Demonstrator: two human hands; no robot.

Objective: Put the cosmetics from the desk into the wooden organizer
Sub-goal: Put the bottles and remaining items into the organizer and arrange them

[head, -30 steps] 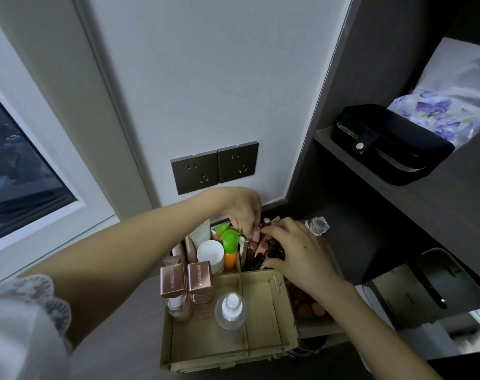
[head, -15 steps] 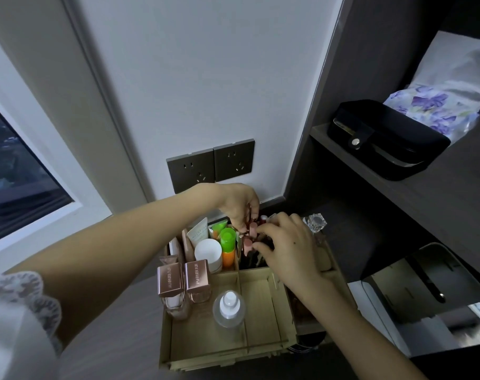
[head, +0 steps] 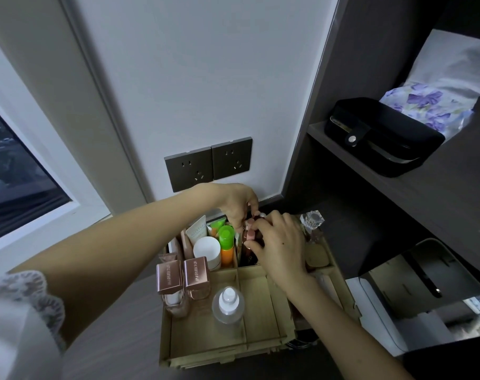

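A dark wood-grain desk (head: pixel 118 333) ran along the white wall. On it sat a pale wooden organizer (head: pixel 219 352), its far end close to the wall. To the right of the organizer, a white box-like thing with a dark top (head: pixel 384 322) rested on the desk. Higher on the right, a dark shelf (head: pixel 439 193) carried a black case with a snap strap (head: pixel 384 135), and a flowered packet (head: pixel 430 105) lay just behind that case.

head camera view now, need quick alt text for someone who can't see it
Both hands, left hand and right hand, meet over the back middle compartment of a wooden organizer, handling small dark items there. Two rose-gold capped bottles and a clear bottle stand in the front left section.
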